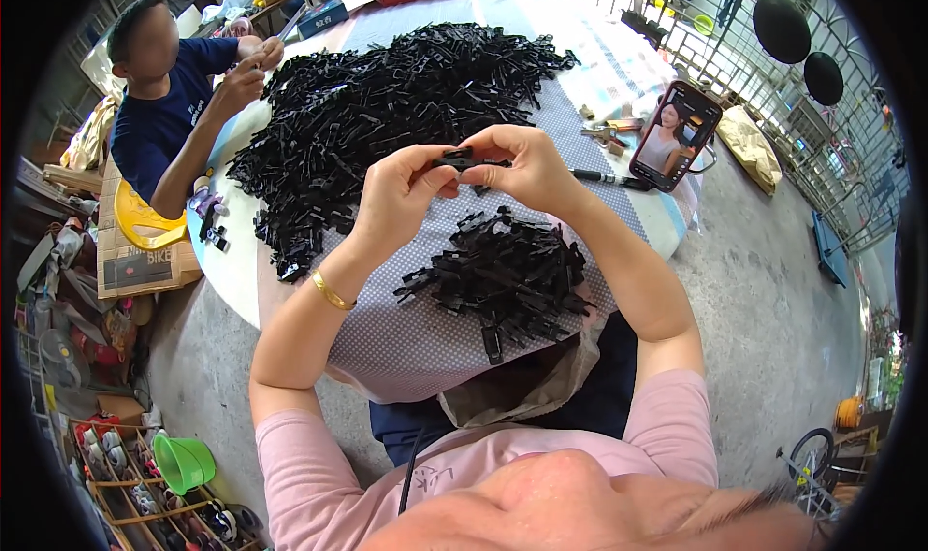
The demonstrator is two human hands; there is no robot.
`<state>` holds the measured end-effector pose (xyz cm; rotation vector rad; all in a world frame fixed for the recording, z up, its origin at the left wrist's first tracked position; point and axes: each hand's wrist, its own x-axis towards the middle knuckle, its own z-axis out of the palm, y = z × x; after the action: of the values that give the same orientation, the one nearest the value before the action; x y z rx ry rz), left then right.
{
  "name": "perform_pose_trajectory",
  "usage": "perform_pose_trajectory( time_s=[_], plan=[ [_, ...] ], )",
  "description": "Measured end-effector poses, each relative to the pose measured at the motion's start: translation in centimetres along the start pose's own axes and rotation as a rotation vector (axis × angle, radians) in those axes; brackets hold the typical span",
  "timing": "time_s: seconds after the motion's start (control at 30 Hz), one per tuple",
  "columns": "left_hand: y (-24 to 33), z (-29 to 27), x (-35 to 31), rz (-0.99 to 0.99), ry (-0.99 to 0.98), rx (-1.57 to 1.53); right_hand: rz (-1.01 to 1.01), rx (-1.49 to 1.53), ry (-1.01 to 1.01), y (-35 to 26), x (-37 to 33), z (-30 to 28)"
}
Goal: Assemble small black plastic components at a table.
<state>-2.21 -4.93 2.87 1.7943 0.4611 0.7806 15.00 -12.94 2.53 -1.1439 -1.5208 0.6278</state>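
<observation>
Person's head [580, 507], left hand [398, 188], right hand [523, 168], both pinching a black piece [458, 159]

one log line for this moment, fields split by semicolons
left hand: pinching black piece; right hand: pinching same piece; nearer: small black pile; beyond: large black pile; at right: phone

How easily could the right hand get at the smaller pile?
Probably quite easily: the smaller pile lies uncovered, on the near side of the right hand. That hand is busy, though, holding a black piece together with the left hand.
</observation>
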Motion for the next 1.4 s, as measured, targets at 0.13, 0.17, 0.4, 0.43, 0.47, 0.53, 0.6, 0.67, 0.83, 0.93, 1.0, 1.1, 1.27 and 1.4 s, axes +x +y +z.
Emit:
perform_pose_trajectory(
  time_s=[0.13,0.17,0.4,0.43,0.47,0.53,0.6,0.67,0.83,0.93,1.0,1.1,1.27,1.4],
  plan=[
    [0.4,-0.4,0.3,0.026,-0.077,-0.024,0.004,-0.103,0.021,0.1,-0.1,-0.3],
    [0.4,-0.6,0.4,0.002,-0.117,-0.073,0.059,-0.011,-0.015,0.4,0.1,-0.5],
    [1.9,-0.4,-0.4,0.176,-0.388,0.158,0.213,-0.248,-0.037,1.6,0.9,-5.6],
    [2.0,-0.4,-0.6,0.201,-0.505,0.227,0.132,-0.497,-0.09,2.0,0.8,-5.7],
    [1.6,-0.2,-0.7,0.217,-0.584,0.216,0.155,-0.605,-0.138,2.2,0.7,-5.7],
    [1.3,-0.4,-0.5,0.32,-0.714,0.25,0.287,-0.759,-0.205,1.8,0.7,-4.7],
    [0.4,-0.4,-0.4,0.214,-0.704,0.135,0.261,-0.763,-0.196,3.3,0.8,-3.5],
    [-0.3,0.2,0.0,0.056,-0.42,0.27,0.216,-0.73,-0.183,3.6,1.1,-2.2],
    [-3.0,1.8,0.9,0.198,-0.091,0.826,0.213,-0.658,-0.174,3.5,1.4,-1.0],
    [-3.0,1.9,0.9,0.097,-0.116,0.825,0.112,-0.602,0.015,4.2,1.4,-1.1],
    [-3.4,1.7,0.7,0.114,-0.096,0.825,-0.053,-0.544,0.117,4.7,1.6,-0.5],
    [-2.9,1.0,0.0,0.115,-0.129,0.815,-0.124,-0.73,0.008,4.9,1.6,1.1],
    [-1.7,0.2,-0.5,0.249,-0.028,0.793,-0.071,-0.871,-0.071,4.7,1.3,0.6],
    [-0.9,-0.3,0.4,0.121,0.068,0.525,0.005,-0.99,-0.131,3.8,1.1,0.0]
  ],
)
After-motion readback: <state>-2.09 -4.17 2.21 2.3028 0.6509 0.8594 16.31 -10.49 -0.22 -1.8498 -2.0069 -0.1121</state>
